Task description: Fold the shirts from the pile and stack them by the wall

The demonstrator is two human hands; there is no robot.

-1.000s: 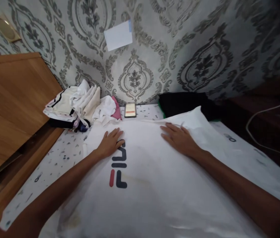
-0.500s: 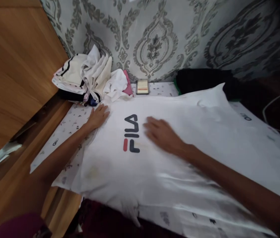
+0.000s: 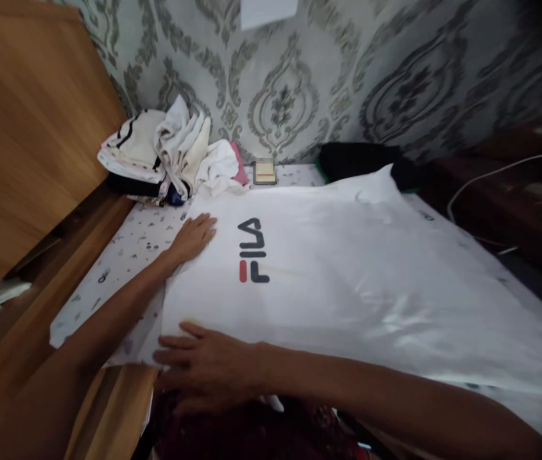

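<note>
A white T-shirt [image 3: 319, 255] with a FILA print lies spread over a patterned white cloth [image 3: 130, 246], its print turned sideways to me. My left hand [image 3: 193, 236] rests flat on the shirt's far left edge, fingers outstretched. Across the shirt's near left corner lies my right hand [image 3: 211, 367], palm down with its fingers spread. Neither hand grips anything that I can see. Part of the shirt's near edge is hidden beneath my right hand and forearm.
A pile of folded clothes [image 3: 156, 150] stands at the back left. Dark folded cloth [image 3: 362, 163] lies at the back right, and a small blurred box [image 3: 265, 172] sits between them. Wooden furniture [image 3: 26, 140] borders the left. A pale cable [image 3: 496, 176] curves at right.
My right hand has moved from beside the print toward me and left, to the shirt's near corner. My left hand stays at the left edge. The shirt's near side looks smoother.
</note>
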